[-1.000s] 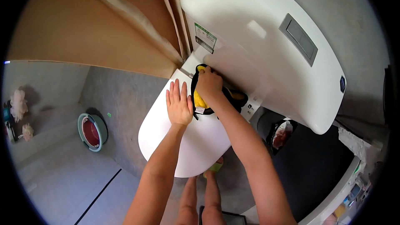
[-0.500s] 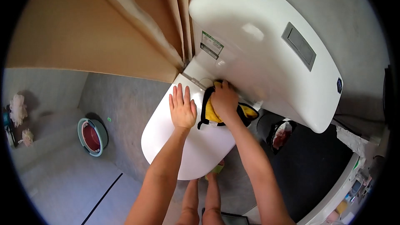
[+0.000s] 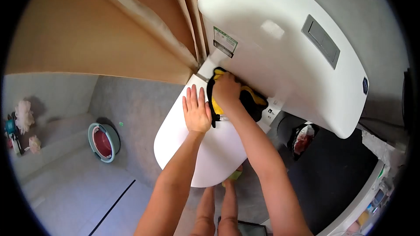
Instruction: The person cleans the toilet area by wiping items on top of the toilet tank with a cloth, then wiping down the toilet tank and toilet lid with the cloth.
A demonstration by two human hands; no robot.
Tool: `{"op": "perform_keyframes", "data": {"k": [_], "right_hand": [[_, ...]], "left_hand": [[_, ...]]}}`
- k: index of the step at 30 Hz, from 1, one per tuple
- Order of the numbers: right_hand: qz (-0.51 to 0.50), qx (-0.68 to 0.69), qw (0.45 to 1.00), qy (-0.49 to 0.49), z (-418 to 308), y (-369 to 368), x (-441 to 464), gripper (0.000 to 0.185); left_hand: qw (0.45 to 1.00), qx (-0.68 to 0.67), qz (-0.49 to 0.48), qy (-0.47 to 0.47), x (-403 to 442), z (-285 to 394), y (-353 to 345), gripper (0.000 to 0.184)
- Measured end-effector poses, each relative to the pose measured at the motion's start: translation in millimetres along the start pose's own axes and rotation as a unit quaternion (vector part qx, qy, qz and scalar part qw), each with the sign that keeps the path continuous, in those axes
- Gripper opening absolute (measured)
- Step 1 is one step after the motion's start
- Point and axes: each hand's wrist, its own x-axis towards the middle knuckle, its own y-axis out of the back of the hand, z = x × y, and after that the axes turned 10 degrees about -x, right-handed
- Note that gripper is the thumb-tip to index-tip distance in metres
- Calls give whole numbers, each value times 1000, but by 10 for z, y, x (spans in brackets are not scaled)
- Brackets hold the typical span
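A yellow and black cloth (image 3: pixel 252 102) lies bunched at the hinge end of the white toilet lid (image 3: pixel 218 153), against the white tank (image 3: pixel 271 57). My right hand (image 3: pixel 226 91) presses on the cloth with its fingers curled into it; the fingertips are partly hidden in the folds. Just left of the cloth, my left hand (image 3: pixel 197 110) is spread out over the closed lid, palm down, holding nothing.
A tan curtain (image 3: pixel 109 35) hangs at the upper left. Blue and red basins (image 3: pixel 104 143) stand on the grey floor at left. A lined bin (image 3: pixel 302 140) is right of the toilet, beside a dark surface (image 3: pixel 328 183). A flush plate (image 3: pixel 320 41) is on the tank.
Over the last second my right hand has moved the cloth toward the lid's front, then back up to the hinge area. My left hand has stayed spread on the lid.
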Motion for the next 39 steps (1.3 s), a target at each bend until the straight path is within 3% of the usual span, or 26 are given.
{"op": "perform_keyframes", "data": {"k": [2, 4, 8, 10, 11, 12, 13, 14, 16, 19, 20, 22, 23, 26, 30, 34, 38, 39], "right_hand": [[-60, -16, 998, -20, 177, 320, -60, 28], [-303, 16, 953, -29, 390, 715, -142, 30], [-254, -35, 966, -21, 586, 640, -366, 31], [21, 34, 998, 40, 489, 400, -404, 27], [70, 48, 993, 81, 360, 383, -301, 22], [58, 66, 987, 134, 265, 368, -177, 20], [127, 153, 975, 99, 61, 442, -118, 20], [192, 129, 958, 169, -2, 334, 5, 24], [4, 100, 976, 192, 33, 194, 130, 25], [80, 111, 979, 149, 216, 74, -7, 30], [80, 110, 980, 148, 264, 81, -90, 30], [81, 84, 992, 50, 354, 138, -311, 39], [40, 66, 997, 27, 430, 206, -409, 48], [-38, 35, 999, 14, 669, 415, -682, 50], [-153, 56, 983, 86, 994, 429, -656, 50], [-147, 13, 984, 99, 980, 292, -561, 38], [-135, 7, 989, 58, 1023, 478, -701, 37], [-172, -2, 984, 40, 1002, 554, -699, 40]], "left_hand": [[1000, 0, 0, -4, -15, -4, -11, 51], [1000, 15, 4, 0, 1, -9, -16, 51], [1000, 12, 2, 2, 4, -9, -21, 51], [1000, 13, 4, 0, 9, -18, -37, 51], [1000, 11, 5, -2, 18, -23, -39, 51], [1000, 9, 3, -4, -5, -25, -35, 51], [1000, 11, 3, -5, -1, -27, -36, 52], [1000, 9, 0, -2, 5, -9, -21, 52], [1000, 12, -2, -7, 1, -20, -26, 53], [1000, 22, 1, -10, 14, -18, -26, 52], [1000, 28, 2, -12, 3, -15, -20, 52], [1000, 21, 5, -17, 6, -11, -22, 51], [1000, 20, 9, -20, 12, -15, -18, 51], [1000, 13, 16, -22, 3, -2, -23, 51], [999, 17, 17, -25, -9, -7, -38, 52], [999, 16, 19, -28, 4, -33, -32, 52], [1000, 9, 10, -18, 0, -20, -47, 52], [1000, 9, 11, -21, -3, -30, -55, 52]]}}
